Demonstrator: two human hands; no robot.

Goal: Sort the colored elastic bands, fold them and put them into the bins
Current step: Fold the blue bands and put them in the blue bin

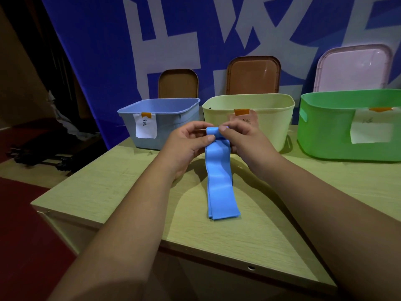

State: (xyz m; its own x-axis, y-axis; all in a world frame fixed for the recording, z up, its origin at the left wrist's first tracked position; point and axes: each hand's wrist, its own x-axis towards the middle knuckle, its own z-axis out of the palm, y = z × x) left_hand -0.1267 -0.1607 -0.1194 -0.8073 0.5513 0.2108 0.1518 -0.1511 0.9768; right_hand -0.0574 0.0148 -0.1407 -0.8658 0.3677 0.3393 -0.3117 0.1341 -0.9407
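Observation:
A stack of blue elastic bands [220,181] hangs from both hands above the wooden table [108,187], its lower end resting on the tabletop. The top end is rolled into a small curl. My left hand [188,144] pinches that curl from the left with thumb and fingers. My right hand [240,137] pinches it from the right. Behind the hands stand a blue bin [173,129], a pale yellow bin [273,124] and a green bin [329,135], each with a paper label taped to its front.
Two brown lids [178,83] [252,74] and a pink lid [353,68] lean on the blue banner behind the bins. The table's left edge drops off to a red floor [26,213]. Dark clutter lies at far left [54,135].

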